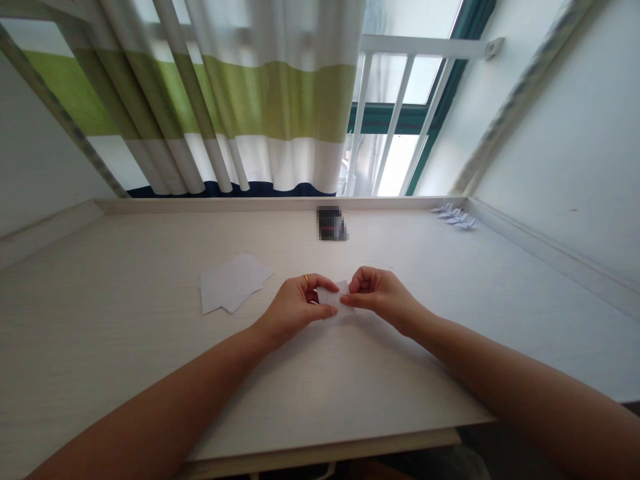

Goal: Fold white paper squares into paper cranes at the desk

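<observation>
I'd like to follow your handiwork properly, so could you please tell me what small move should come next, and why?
Probably press the fold flat with the right hand while the left hand steadies the paper: it looks folded, the left thumb and fingers pinch one side, and the right thumb already lies on the other.

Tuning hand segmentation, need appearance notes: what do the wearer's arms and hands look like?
The left arm and right arm are bare as far as the picture shows: no sleeves, watch or bracelet visible. The left hand wears a thin, gold-coloured ring on one finger; no ring shows on the right hand. No gloves, cables or markings visible on either.
</observation>
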Motion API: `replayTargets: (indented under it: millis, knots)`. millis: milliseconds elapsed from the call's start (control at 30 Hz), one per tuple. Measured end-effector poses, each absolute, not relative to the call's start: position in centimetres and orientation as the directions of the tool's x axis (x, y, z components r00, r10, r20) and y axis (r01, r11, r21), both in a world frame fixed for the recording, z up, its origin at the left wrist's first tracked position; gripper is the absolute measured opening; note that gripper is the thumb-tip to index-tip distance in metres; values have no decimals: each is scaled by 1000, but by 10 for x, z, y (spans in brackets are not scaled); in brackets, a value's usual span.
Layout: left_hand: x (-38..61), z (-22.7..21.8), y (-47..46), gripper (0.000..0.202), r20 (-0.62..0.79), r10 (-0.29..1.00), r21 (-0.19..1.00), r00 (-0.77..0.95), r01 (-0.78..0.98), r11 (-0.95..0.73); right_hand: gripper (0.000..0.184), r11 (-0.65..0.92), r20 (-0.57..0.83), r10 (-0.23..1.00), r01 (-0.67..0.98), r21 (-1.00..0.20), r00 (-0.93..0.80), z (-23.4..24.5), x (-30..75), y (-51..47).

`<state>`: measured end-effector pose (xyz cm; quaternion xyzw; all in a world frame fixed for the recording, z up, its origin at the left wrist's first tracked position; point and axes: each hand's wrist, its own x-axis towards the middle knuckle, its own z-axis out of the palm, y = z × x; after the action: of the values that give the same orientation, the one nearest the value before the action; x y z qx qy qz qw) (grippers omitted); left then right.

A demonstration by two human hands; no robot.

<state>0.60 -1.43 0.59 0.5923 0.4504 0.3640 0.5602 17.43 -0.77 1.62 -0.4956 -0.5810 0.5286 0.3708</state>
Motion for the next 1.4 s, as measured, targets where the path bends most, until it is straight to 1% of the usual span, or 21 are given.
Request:
replayTargets:
  millis: [100, 233, 433, 633, 800, 1067, 1267, 1400]
  knots:
    - [6, 5, -14, 25, -86, 940, 991, 329, 129, 46, 31, -56, -98, 968, 179, -982, -233, 16, 174, -8]
    - [7, 4, -15, 26, -116, 929, 990, 350, 113, 81, 29, -69, -110, 966, 175, -982, -235, 15, 174, -8]
    - [8, 1, -14, 25, -95, 935, 995, 340, 71, 75, 25, -74, -111, 961, 151, -986, -254, 14, 174, -8]
    - [8, 1, -13, 27, -101, 932, 995, 349, 62, 84, 23, -77, -109, 963, 136, -988, -246, 14, 173, -8]
    - [7, 2, -12, 30, -169, 912, 985, 375, 49, 162, 23, -74, -101, 970, 127, -989, -222, 14, 173, -7]
    - [7, 2, -13, 33, -222, 897, 973, 383, 28, 229, 22, -80, -106, 970, 124, -989, -220, 14, 173, -8]
    - [6, 3, -13, 35, -218, 881, 969, 420, -12, 245, 24, -110, -131, 964, 100, -989, -232, 16, 173, -8]
    - [5, 5, -14, 38, -214, 869, 972, 447, 11, 233, 24, -124, -137, 967, 76, -989, -216, 16, 173, -7]
